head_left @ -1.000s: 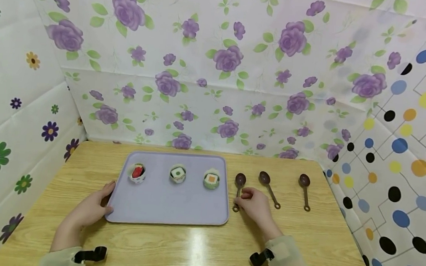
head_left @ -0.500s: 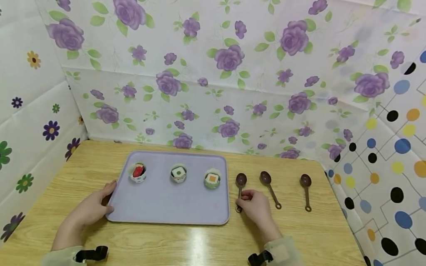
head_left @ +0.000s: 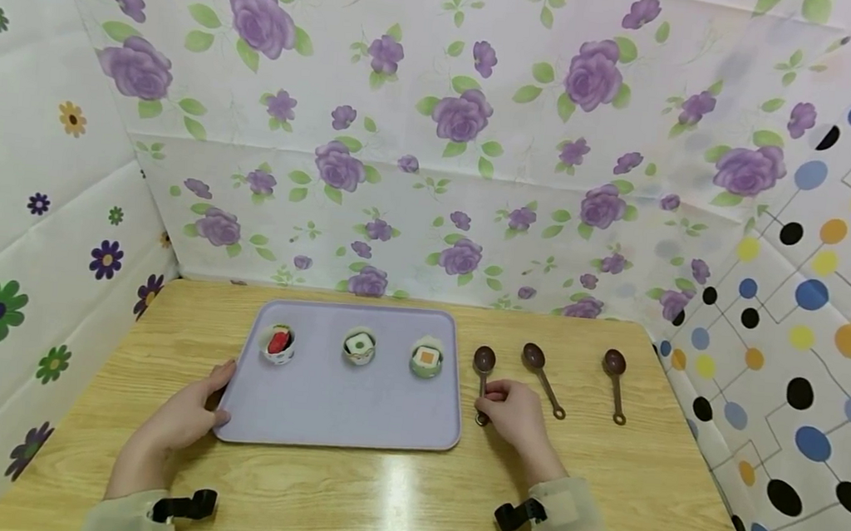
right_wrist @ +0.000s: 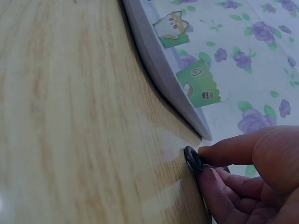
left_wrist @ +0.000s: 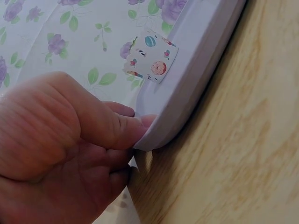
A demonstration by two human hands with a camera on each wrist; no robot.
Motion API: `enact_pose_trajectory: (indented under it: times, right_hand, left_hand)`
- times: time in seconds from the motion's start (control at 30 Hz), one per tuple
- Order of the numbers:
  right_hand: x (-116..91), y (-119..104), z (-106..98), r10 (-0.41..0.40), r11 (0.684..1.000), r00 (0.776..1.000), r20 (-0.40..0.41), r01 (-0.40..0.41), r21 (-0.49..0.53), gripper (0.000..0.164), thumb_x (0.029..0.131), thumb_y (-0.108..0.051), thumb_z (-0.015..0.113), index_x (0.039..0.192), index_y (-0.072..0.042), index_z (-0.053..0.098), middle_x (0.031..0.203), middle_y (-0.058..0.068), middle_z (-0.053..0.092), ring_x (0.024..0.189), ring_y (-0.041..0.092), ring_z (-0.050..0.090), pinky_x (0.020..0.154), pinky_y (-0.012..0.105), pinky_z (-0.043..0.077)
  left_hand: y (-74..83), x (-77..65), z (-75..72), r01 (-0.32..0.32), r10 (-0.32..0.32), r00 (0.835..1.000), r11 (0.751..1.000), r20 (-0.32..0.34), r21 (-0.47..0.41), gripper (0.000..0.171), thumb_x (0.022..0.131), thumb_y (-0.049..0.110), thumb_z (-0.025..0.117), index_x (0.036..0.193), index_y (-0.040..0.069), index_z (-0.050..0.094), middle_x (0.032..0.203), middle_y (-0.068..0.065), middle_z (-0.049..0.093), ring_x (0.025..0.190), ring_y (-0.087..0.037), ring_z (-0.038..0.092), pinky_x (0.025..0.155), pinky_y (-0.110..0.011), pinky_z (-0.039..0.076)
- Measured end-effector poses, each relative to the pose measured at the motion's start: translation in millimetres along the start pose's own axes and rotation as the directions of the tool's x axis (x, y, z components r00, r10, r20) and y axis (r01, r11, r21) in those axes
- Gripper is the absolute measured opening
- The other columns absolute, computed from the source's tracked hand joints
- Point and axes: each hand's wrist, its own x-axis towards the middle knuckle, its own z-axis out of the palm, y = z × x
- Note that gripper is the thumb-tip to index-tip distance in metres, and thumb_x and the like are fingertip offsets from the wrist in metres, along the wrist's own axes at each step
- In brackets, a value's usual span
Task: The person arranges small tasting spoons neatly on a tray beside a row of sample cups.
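Note:
My left hand (head_left: pixel 185 413) holds the lavender tray (head_left: pixel 339 413) at its near left corner. In the left wrist view, the thumb (left_wrist: pixel 110 128) bears on the rim and the fingers lie against the outside. Just right of the tray, my right hand (head_left: pixel 515 414) pinches the handle of a brown spoon (head_left: pixel 485 360), which lies bowl away from me. The ring at the handle's end (right_wrist: pixel 192 158) shows by the fingertips in the right wrist view. Along the tray's back half stand three paper cups: one with a red piece (head_left: pixel 279 344), one with a green-centred white piece (head_left: pixel 359 347), one with an orange-centred white piece (head_left: pixel 427 357).
Two more brown spoons lie to the right: a slanted one (head_left: pixel 543 379) close by, and another (head_left: pixel 614 385) near the table's right edge. The wooden table (head_left: pixel 317 499) meets a flowered back cloth (head_left: pixel 399 213) and patterned side cloths.
The spoon's handle end has swung slightly right with my right fingers on it. My left hand stays at the tray corner. The head view has shifted a little.

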Motion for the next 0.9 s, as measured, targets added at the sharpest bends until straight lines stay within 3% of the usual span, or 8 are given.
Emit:
enact_pose_trajectory:
  times: [0.6,0.73,0.9]
  right_hand:
    - [1.6,4.3,-4.8,0.008,1.0,1.0,0.024,-0.008,0.014,0.024,0.09,-0.015,0.082,0.11,-0.002,0.078,0.089,0.001,0.074,0.081,0.016,0.068,0.074,0.032,0.056]
    - [1.8,4.9,-5.9,0.015,0.997,1.0,0.028,-0.017,0.072,0.026,0.091,-0.013,0.081,0.113,0.0,0.077,0.092,0.003,0.075,0.082,0.016,0.068,0.072,0.03,0.057]
    - [1.2,6.4,-5.0,0.045,0.974,0.999,0.031,-0.051,0.221,0.03,0.093,-0.009,0.081,0.119,0.003,0.075,0.098,0.008,0.075,0.085,0.016,0.07,0.072,0.028,0.061]
  left_hand:
    - [2.1,-1.3,-1.2,0.041,-0.041,0.999,0.999,0.019,-0.026,0.086,0.094,-0.008,0.066,0.165,-0.01,0.017,0.17,-0.037,0.009,0.157,-0.058,0.005,0.123,-0.073,0.01]
    - [1.0,-1.5,-0.6,0.034,-0.034,0.999,0.999,0.016,-0.026,0.086,0.094,-0.008,0.066,0.164,-0.011,0.018,0.17,-0.036,0.01,0.156,-0.058,0.006,0.123,-0.073,0.011]
    - [1.4,-0.3,-0.9,0.022,-0.022,1.0,0.999,0.014,-0.034,0.085,0.094,-0.008,0.066,0.164,-0.011,0.018,0.17,-0.037,0.009,0.156,-0.059,0.006,0.123,-0.073,0.01]
